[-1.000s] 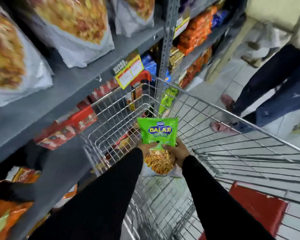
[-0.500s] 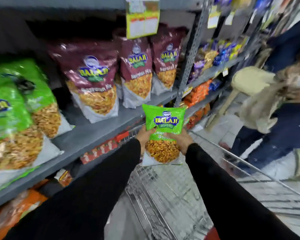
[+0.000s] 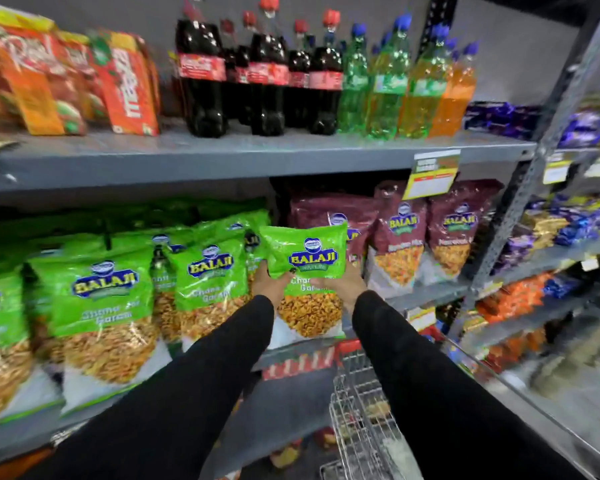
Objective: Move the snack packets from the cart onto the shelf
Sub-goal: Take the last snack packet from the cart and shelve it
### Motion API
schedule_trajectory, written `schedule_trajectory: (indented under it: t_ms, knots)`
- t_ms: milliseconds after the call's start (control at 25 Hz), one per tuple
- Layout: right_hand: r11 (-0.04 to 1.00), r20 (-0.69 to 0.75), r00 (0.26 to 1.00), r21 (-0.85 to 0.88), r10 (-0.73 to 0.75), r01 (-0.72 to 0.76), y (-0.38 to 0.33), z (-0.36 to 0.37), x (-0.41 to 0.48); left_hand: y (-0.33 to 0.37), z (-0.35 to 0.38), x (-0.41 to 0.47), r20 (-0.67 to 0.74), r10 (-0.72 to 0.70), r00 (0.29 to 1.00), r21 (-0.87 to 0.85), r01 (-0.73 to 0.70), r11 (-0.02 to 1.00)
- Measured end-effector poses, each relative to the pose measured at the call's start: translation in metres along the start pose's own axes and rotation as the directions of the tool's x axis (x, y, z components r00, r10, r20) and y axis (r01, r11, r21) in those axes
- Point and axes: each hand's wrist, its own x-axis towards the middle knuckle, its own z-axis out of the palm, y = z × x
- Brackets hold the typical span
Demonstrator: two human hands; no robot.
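1. Green snack packet, upright, gripped at its sides by the left hand and right hand, both closed on it, in front of the grey shelf.
2. Matching green packets just left; maroon packets right.
3. Wire cart below; soda bottles above.

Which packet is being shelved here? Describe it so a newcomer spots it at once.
On the grey metal shelf below the soda bottles, find the row of green Balaji packets. The one meant is the green packet held off the shelf by the left hand and right hand.
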Motion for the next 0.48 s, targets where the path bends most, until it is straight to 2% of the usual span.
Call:
schedule_trajectory:
  t_ms: [120, 320, 480]
  knots:
    - [0.998, -0.003, 1.000, -0.066, -0.016, 0.016, -0.004, 0.019, 0.018, -0.004, -0.012, 0.016, -0.057, -0.022, 0.998, -0.032, 0.020, 0.999]
    - [0.999, -0.049, 0.999, -0.034, -0.002, 0.001, 0.006, 0.028, 0.034, -0.013, -0.008, 0.037, -0.125, -0.063, 0.990, 0.034, 0.067, 0.997]
    - [0.996, -0.052, 0.999, -0.092, -0.014, 0.009, 0.007, 0.029, 0.041, -0.013, -0.007, 0.048, -0.160, -0.047, 0.986, 0.087, 0.061, 0.994]
